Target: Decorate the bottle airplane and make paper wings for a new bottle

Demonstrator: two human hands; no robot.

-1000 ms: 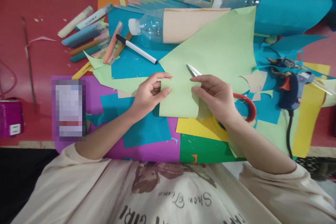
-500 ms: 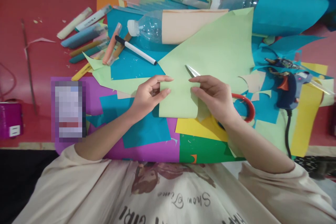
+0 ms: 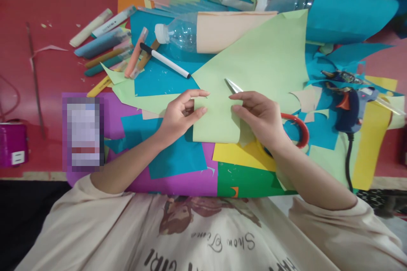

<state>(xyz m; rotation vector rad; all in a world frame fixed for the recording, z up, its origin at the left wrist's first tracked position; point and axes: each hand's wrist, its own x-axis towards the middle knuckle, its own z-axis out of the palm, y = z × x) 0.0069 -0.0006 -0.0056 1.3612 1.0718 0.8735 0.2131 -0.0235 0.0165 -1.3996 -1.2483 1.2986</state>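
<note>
A light green piece of paper, curved over at its lower edge, is held between my two hands. My left hand grips its left side between thumb and fingers. On the right side, my right hand pinches its upper edge the same way. Partly beneath my right hand and wrist lie scissors with red and yellow handles, their metal tip showing above my fingers. A larger light green sheet spreads out behind the held piece. A white marker with a black cap rests to the upper left.
A clear bottle wrapped in peach paper lies behind, with a blue-wrapped bottle to its right. Several markers are heaped at the left, above a blurred phone. A glue gun with a cord lies at the right.
</note>
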